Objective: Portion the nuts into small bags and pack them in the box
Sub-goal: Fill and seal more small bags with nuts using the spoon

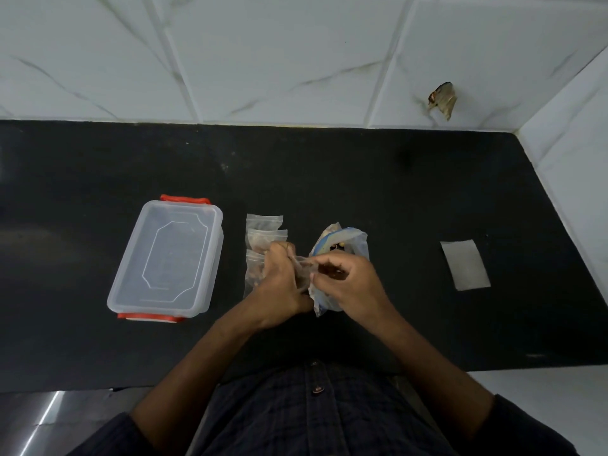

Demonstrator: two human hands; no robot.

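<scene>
Left hand (283,284) and right hand (345,284) both pinch one small bag (304,268) above the desk (394,209). The lidded box (167,255) sits left.

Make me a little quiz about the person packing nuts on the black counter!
1. True or false: the lid is on the clear box.
2. Which hands hold the small bag? A) left hand only B) right hand only C) both
3. Fill in: the flat empty bag lies alone to the ____ of the big nut bag.

Key: 1 true; 2 C; 3 right.
</scene>
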